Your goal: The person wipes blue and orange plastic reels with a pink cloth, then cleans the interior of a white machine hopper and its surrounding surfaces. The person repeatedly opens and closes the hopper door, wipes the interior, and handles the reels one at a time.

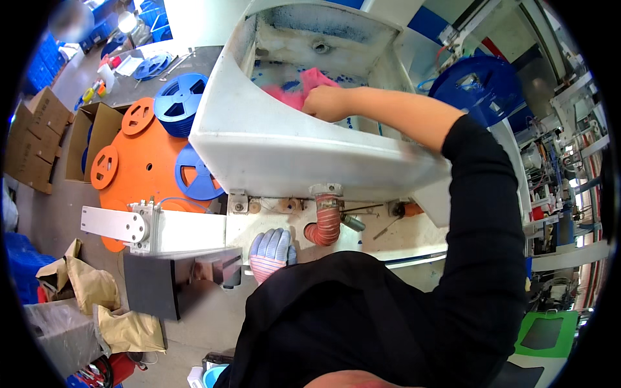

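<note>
My right hand (325, 103) is bare and reaches into a white open-topped hopper (310, 155). Its closed fingers grip a pink cloth (318, 78), part of which spreads over the hopper floor and is blurred. Scattered small blue bits (290, 85) lie around the cloth. Below the hopper, at the near ledge, a glove with blue-grey stripes and a pinkish lower part appears to be on my left hand (272, 252). Its fingers are stretched out with nothing in them. My black clothing hides the wrist.
A ribbed red-brown hose (325, 223) hangs beneath the hopper. At left are blue reels (183, 97) on a large orange disc (145, 161), a white bracket arm (116, 224) and a cardboard box (97, 139). A dark blue reel (479, 87) stands at right.
</note>
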Available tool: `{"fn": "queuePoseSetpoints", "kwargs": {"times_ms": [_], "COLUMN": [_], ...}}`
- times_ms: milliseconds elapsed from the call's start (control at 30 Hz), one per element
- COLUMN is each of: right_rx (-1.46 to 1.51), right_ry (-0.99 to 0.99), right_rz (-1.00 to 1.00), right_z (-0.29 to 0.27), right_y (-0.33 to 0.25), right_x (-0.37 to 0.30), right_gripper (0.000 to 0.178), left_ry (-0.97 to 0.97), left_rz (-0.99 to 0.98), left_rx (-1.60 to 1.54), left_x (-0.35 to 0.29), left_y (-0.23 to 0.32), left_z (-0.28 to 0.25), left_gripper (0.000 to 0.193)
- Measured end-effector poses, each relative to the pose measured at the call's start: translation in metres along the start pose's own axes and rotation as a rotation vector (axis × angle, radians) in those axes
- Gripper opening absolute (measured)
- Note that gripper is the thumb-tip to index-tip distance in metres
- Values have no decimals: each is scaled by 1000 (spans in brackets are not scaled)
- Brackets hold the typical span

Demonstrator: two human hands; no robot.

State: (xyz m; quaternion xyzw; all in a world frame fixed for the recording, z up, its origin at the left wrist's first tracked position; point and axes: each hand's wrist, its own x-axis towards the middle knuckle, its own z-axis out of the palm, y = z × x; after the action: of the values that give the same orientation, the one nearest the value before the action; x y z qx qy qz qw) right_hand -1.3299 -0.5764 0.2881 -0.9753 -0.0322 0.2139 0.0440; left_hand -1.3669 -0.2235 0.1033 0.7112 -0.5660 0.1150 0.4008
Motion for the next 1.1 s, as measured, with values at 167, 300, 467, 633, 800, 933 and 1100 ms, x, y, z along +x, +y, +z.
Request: {"fn": "queuePoseSetpoints", "kwargs": {"times_ms": [167,300,467,633,800,933,1100], "right_rx": [292,149,672,1035,1200,1327,1136], "right_ry": [-49,718,1103,842,608,367,450], "right_rz": [256,316,6,-229,-36,-4,57], "right_z": [-71,-112,-79,86,206,223,270], "right_y": [-46,-96,-203,-257,-329,-324,-343], "right_x": [-90,-182,-259,-196,-151,-184,-215], "right_gripper": [22,29,20,37,53,44,32], "left_ry": [5,73,163,280,195,65,86], "left_rz": [-17,-23,25,82,-607,-652,-803], "left_rx": [29,57,-66,-686,-1061,-1292,-1363], "left_x": [3,-2,-3,-29,-76,-116,-152], "left_y": [7,6,8,56,117,113,157], "left_z": [-2,-8,-5,-31,-42,-36,-36], "left_gripper": [38,38,47,87,74,70,50]}}
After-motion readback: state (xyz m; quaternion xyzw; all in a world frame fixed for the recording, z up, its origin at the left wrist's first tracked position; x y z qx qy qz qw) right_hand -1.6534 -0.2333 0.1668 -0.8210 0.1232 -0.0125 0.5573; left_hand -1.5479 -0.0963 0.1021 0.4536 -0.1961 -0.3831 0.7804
